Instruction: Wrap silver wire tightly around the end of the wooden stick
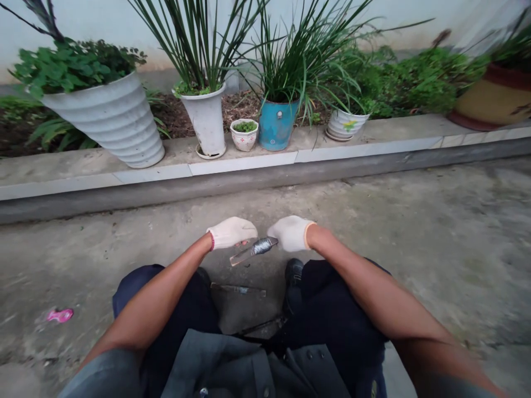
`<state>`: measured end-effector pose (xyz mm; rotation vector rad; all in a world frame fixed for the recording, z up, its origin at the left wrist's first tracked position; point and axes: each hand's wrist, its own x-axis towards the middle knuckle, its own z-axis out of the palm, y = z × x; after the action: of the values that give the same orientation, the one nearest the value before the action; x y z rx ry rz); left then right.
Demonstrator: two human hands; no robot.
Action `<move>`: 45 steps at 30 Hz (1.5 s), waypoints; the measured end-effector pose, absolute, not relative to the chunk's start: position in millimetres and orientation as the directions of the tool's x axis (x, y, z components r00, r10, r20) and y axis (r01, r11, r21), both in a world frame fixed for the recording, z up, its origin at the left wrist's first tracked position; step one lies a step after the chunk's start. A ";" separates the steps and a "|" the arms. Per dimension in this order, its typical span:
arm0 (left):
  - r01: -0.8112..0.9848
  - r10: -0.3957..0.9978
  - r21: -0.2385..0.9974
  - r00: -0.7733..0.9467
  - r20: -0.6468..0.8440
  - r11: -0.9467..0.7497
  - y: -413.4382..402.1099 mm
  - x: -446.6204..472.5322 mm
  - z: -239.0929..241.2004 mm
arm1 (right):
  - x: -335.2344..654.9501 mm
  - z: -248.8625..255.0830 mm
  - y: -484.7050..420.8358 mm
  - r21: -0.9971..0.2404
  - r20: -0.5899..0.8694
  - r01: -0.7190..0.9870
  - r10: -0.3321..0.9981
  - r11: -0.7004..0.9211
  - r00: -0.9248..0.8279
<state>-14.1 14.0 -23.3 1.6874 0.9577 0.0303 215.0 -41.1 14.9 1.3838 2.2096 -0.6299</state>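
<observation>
Both my hands wear white knit gloves and meet in front of my knees, above the concrete ground. My right hand (290,233) is closed on one end of a flat strip wound with shiny grey wire or thread (262,246). The strip's bare, light-edged end points down and to the left. My left hand (232,232) is just above and left of the winding, its fingers curled together. What those fingers hold, if anything, is too small to tell. Below, another narrow strip (238,289) with a grey middle lies on the ground between my feet.
A low tiled ledge (244,168) runs across ahead. On it stand a ribbed white pot (110,119), a tall white pot (205,121), a small white pot (244,138), a blue pot (277,127) and others. A pink object (61,315) lies on the ground at left.
</observation>
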 end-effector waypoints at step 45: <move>0.419 0.657 0.908 0.683 -0.319 0.005 10.7 0.7 -36.5 | 247.6 30.5 -16.1 -0.128 -0.242 0.990 0.967 0.054 -0.084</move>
<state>0.7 10.7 -36.5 1.6223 0.8947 0.2320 247.6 -16.1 30.5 2.0624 2.2122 -0.3989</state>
